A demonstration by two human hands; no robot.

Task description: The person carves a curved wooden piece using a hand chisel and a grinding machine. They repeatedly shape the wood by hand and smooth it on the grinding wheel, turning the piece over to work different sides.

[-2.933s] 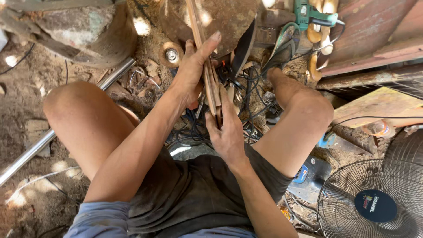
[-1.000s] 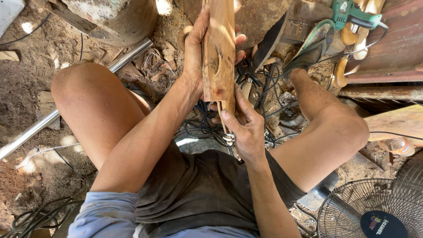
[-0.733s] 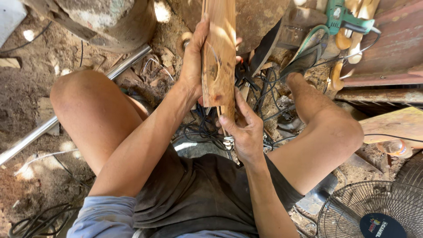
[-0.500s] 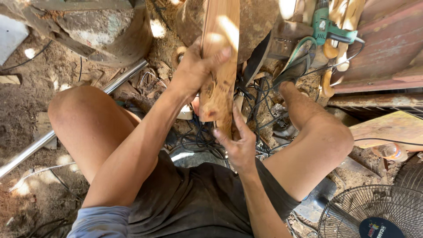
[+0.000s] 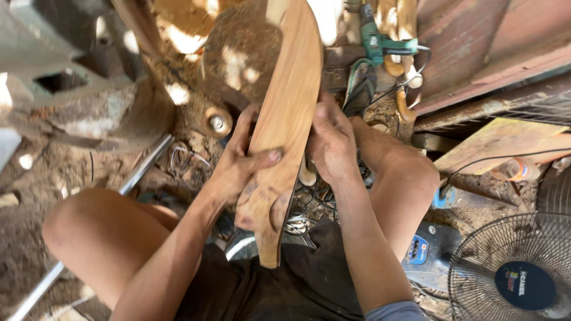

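A long curved wooden plank with a knot near its lower end stands upright between my knees. My left hand grips its left edge, thumb laid across the face. My right hand holds its right edge a little higher. The plank's lower tip points at my lap, and its upper end runs out of the top of the view.
A green power drill lies at the top right among cables. A floor fan stands at the bottom right. A metal pipe crosses the sawdust-strewn ground on the left. Rusty metal sheets and a board lie to the right.
The plank has turned so its broad face shows and come closer to the camera. My right hand moved up from the lower end to the right edge; my left hand slid lower.
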